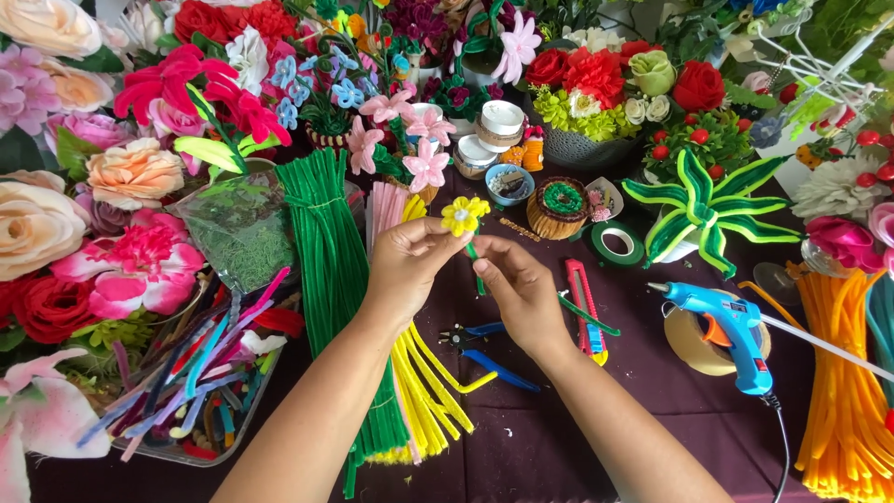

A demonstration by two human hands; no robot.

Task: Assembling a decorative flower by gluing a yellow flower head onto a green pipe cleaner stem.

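Item: our left hand (410, 256) pinches a small yellow pipe-cleaner flower (465, 215) under its head, upright above the table; our right hand (515, 284) pinches its green stem (476, 262) lower down, apparently to steady it. Below lie blue-handled pliers (484, 346). Left, a clear tray (186, 391) holds mixed-colour pipe-cleaner offcuts. Right, a blue glue gun (729, 328).

The pliers (484, 346) lie on the table (559, 438) below the hands, between the pipe-cleaner bundle (335, 279) on the left and the glue gun (731, 331) on the right, with the tape roll (616, 244) behind.
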